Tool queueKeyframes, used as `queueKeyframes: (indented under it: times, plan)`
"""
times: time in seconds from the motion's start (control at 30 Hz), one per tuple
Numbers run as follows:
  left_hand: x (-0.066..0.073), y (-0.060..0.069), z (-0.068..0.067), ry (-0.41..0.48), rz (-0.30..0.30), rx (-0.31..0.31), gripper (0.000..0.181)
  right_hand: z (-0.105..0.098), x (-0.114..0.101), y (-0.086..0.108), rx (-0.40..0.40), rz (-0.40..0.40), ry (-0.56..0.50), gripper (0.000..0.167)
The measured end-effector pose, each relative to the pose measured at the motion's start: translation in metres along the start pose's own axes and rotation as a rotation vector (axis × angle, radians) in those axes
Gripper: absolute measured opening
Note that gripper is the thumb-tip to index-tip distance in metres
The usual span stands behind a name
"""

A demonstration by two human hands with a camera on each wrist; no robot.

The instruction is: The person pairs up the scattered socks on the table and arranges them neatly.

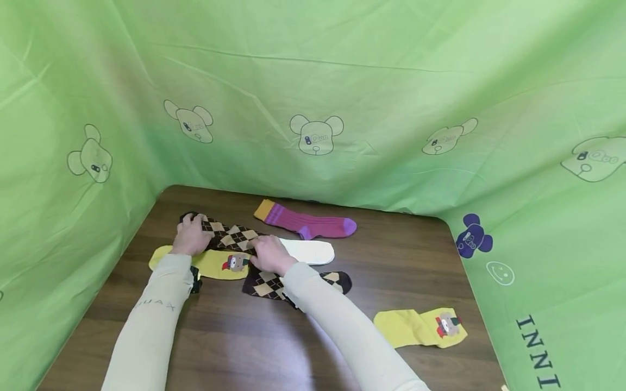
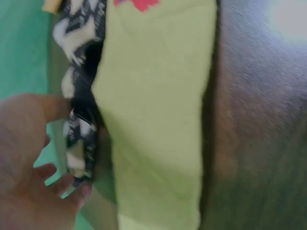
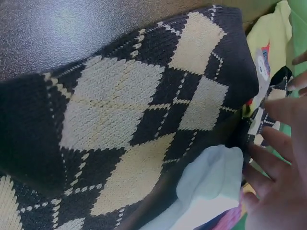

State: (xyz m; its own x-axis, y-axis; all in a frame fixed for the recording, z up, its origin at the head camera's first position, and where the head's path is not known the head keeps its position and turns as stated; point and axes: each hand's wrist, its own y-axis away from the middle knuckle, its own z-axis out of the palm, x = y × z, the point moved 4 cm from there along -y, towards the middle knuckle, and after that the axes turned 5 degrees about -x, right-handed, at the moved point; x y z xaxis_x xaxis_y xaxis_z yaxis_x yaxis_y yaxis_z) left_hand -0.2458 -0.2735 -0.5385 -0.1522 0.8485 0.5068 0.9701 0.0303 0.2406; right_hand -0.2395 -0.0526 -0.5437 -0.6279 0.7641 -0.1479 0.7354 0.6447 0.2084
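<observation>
A black, brown and beige argyle sock (image 1: pixel 232 237) stretches along the table's back left. Its left end is under my left hand (image 1: pixel 192 235), whose thumb (image 2: pixel 55 106) meets the fabric while the other fingers curl. My right hand (image 1: pixel 270 254) pinches the same sock farther right, hiding part of it. Just in front of the left hand lies a yellow sock (image 1: pixel 212 264) with a bear picture. Another argyle sock (image 1: pixel 266 285) lies below the right hand, partly covered by my forearm. A white sock (image 1: pixel 310 252) extends right from behind the right hand.
Behind the white sock lies a purple-pink sock (image 1: pixel 308 219) with an orange cuff. A second yellow bear sock (image 1: pixel 415 328) is at the front right, partly behind my right sleeve. Green printed curtains (image 1: pixel 313 81) enclose the wooden table (image 1: pixel 235 336) at its back and sides.
</observation>
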Motion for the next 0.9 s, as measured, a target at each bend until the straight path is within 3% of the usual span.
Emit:
queueKeyframes:
  times: [0.07, 0.23, 0.43, 0.63, 0.77, 0.9]
  plan:
    - [-0.007, -0.001, 0.000, -0.002, -0.048, 0.020, 0.070, 0.000, 0.003, -0.001, 0.013, 0.062, 0.021, 0.049]
    - [-0.020, -0.002, 0.002, -0.028, -0.125, -0.021, 0.077, 0.000, 0.009, -0.004, -0.028, 0.184, 0.054, 0.068]
    - [-0.019, -0.002, 0.001, 0.033, -0.169, -0.068, 0.092, 0.001, 0.014, -0.006, -0.072, 0.221, 0.069, 0.077]
    - [-0.018, -0.002, 0.004, 0.037, -0.179, -0.096, 0.089, 0.005, 0.016, -0.008, -0.049, 0.209, 0.087, 0.073]
    - [-0.017, -0.003, 0.004, 0.056, -0.155, -0.021, 0.082, 0.006, 0.015, -0.009, 0.007, 0.195, 0.096, 0.064]
    - [-0.016, -0.005, -0.002, 0.136, -0.149, 0.180, 0.058, 0.004, 0.012, -0.010, 0.086, 0.163, 0.105, 0.045]
